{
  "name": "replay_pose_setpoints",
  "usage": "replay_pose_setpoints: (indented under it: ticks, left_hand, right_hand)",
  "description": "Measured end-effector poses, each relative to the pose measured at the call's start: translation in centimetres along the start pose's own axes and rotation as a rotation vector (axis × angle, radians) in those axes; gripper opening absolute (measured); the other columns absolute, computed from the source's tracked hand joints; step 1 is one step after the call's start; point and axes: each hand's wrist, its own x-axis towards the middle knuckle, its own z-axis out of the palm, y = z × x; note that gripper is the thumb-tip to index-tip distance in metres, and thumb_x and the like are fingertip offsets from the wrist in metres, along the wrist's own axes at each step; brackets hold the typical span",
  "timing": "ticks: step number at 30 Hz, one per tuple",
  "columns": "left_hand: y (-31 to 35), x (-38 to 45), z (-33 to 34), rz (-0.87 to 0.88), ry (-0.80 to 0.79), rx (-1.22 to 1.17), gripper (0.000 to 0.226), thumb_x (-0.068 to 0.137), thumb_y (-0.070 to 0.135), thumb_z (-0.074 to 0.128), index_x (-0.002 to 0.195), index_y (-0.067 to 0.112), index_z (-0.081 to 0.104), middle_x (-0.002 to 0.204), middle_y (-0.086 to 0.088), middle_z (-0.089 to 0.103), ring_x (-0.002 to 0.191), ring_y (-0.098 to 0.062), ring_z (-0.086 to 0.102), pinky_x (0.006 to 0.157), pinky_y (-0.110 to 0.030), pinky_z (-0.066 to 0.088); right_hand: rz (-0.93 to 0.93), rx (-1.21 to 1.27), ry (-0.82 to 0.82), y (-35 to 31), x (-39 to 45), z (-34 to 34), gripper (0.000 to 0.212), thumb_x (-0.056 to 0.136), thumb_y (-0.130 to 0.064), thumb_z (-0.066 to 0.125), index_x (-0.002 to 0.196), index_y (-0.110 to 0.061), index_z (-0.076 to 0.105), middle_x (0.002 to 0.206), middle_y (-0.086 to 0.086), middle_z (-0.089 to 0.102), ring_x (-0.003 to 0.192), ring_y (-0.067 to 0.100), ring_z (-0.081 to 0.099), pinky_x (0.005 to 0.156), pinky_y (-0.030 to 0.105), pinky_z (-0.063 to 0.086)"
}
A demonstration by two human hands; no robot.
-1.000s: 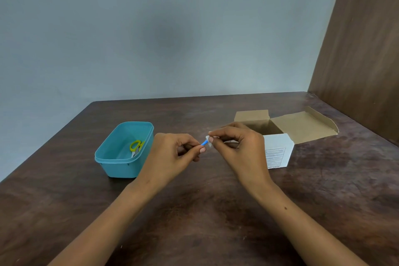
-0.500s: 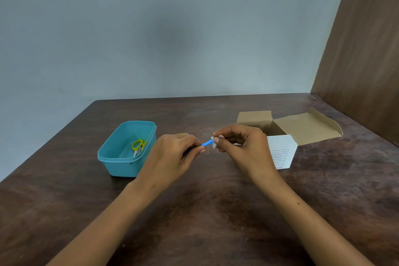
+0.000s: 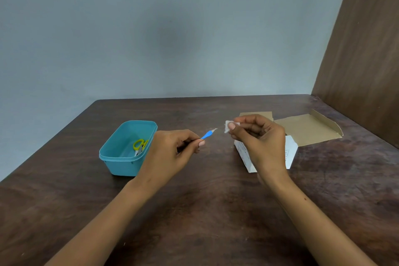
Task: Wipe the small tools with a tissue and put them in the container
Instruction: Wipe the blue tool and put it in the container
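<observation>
One teal plastic container [image 3: 121, 153] holds one pair of yellow-handled scissors [image 3: 140, 146]. Your left hand [image 3: 170, 155] pinches one blue-handled, metal-tipped small tool [image 3: 208, 134] above the dark wooden table [image 3: 205, 211]; your right hand [image 3: 259, 142] pinches one white tissue wad [image 3: 227, 126], just apart from the tip. One open cardboard box [image 3: 308, 128] lies behind it.

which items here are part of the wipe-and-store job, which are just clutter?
In the job: blue-handled tool in left hand; tissue in right hand; teal container; yellow scissors inside it.
Lying about: open cardboard box; table.
</observation>
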Motion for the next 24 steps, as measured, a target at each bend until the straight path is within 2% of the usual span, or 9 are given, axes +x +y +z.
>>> replay_pose_setpoints:
  ticks: [2, 6, 10, 16, 18, 21, 24]
  left_hand:
    - [0.07, 0.03, -0.10, -0.020, 0.024, -0.021, 0.008, 0.083, 0.020, 0.070, 0.080, 0.015, 0.075, 0.065, 0.010, 0.071, 0.064, 0.003, 0.067, 0.055, -0.006, 0.045]
    - [0.39, -0.04, 0.01, 0.004, -0.029, -0.015, 0.010, 0.083, 0.024, 0.068, 0.084, 0.016, 0.075, 0.068, 0.010, 0.071, 0.066, 0.003, 0.066, 0.056, -0.005, 0.045]
    - [0.12, 0.04, -0.12, -0.004, -0.050, -0.027, 0.014, 0.081, 0.027, 0.067, 0.086, 0.017, 0.075, 0.068, 0.009, 0.072, 0.066, -0.001, 0.067, 0.056, -0.011, 0.050]
    - [-0.30, 0.09, -0.43, -0.020, -0.076, 0.016, 0.024, 0.081, 0.036, 0.063, 0.084, 0.016, 0.076, 0.068, 0.008, 0.072, 0.061, -0.004, 0.068, 0.058, -0.025, 0.056]
    - [-0.35, 0.02, -0.39, -0.024, -0.069, 0.014, 0.024, 0.082, 0.037, 0.063, 0.084, 0.017, 0.075, 0.068, 0.008, 0.072, 0.061, -0.004, 0.068, 0.058, -0.027, 0.056]
    - [0.06, -0.01, -0.20, -0.039, -0.040, -0.020, 0.018, 0.081, 0.032, 0.067, 0.085, 0.017, 0.076, 0.069, 0.008, 0.073, 0.064, -0.003, 0.068, 0.059, -0.019, 0.055]
    - [0.32, -0.05, -0.15, -0.064, -0.024, -0.019, 0.013, 0.081, 0.027, 0.070, 0.084, 0.015, 0.076, 0.067, 0.008, 0.072, 0.064, 0.000, 0.068, 0.057, -0.011, 0.051]
  right_hand:
    - [0.003, -0.024, -0.035, 0.11, 0.01, -0.04, 0.010, 0.074, -0.004, 0.077, 0.079, -0.010, 0.071, 0.074, 0.004, 0.073, 0.072, 0.012, 0.071, 0.064, 0.019, 0.054]
    - [0.032, -0.009, -0.189, 0.35, -0.37, 0.57, 0.013, 0.080, 0.001, 0.070, 0.081, -0.013, 0.070, 0.080, 0.005, 0.074, 0.077, 0.018, 0.073, 0.067, 0.024, 0.056]
    - [0.124, 0.027, -0.252, 0.27, -0.14, 0.37, 0.018, 0.082, 0.002, 0.066, 0.088, -0.015, 0.064, 0.080, 0.006, 0.073, 0.077, 0.019, 0.072, 0.067, 0.024, 0.056]
    - [0.188, 0.201, -0.176, -0.11, -0.01, 0.23, 0.017, 0.083, 0.006, 0.063, 0.086, -0.010, 0.058, 0.080, 0.010, 0.068, 0.072, 0.014, 0.069, 0.066, 0.021, 0.056]
    - [0.159, 0.169, -0.145, -0.16, 0.07, 0.23, 0.016, 0.083, 0.005, 0.064, 0.088, -0.009, 0.058, 0.083, 0.014, 0.067, 0.073, 0.015, 0.069, 0.066, 0.020, 0.055]
    - [0.076, 0.051, -0.073, 0.13, 0.23, 0.16, 0.015, 0.083, 0.004, 0.065, 0.091, -0.008, 0.061, 0.083, 0.012, 0.068, 0.074, 0.014, 0.070, 0.068, 0.021, 0.056]
    - [-0.008, -0.145, -0.036, 0.79, 0.16, 0.26, 0.015, 0.083, -0.001, 0.067, 0.090, -0.014, 0.065, 0.085, 0.004, 0.069, 0.078, 0.014, 0.070, 0.074, 0.028, 0.058]
